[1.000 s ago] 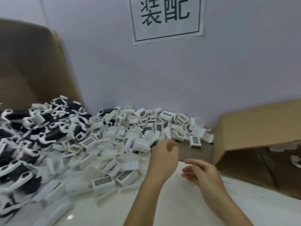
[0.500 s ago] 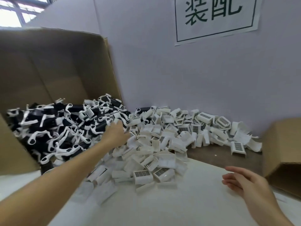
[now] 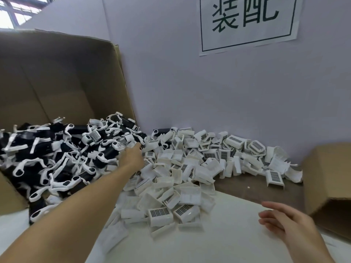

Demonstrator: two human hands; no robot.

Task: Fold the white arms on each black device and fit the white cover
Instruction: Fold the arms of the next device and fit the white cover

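Many black devices with white arms (image 3: 62,154) lie heaped in a large open cardboard box (image 3: 62,76) at the left. Loose white covers (image 3: 182,173) form a pile across the middle of the table. My left hand (image 3: 133,156) is stretched out to the right edge of the device heap, its fingertips among the devices. The fingers are hidden behind the back of the hand, so any grip is unclear. My right hand (image 3: 281,219) hovers over the white table at the lower right, fingers relaxed and holding nothing.
A second cardboard box (image 3: 326,175) lies on its side at the right edge. The white table top (image 3: 218,243) is in front of the piles. A pale wall with a printed sign (image 3: 247,21) stands behind them.
My left arm swung from the middle of the table out to the left, onto the heap of black devices. My right hand stayed low at the right.
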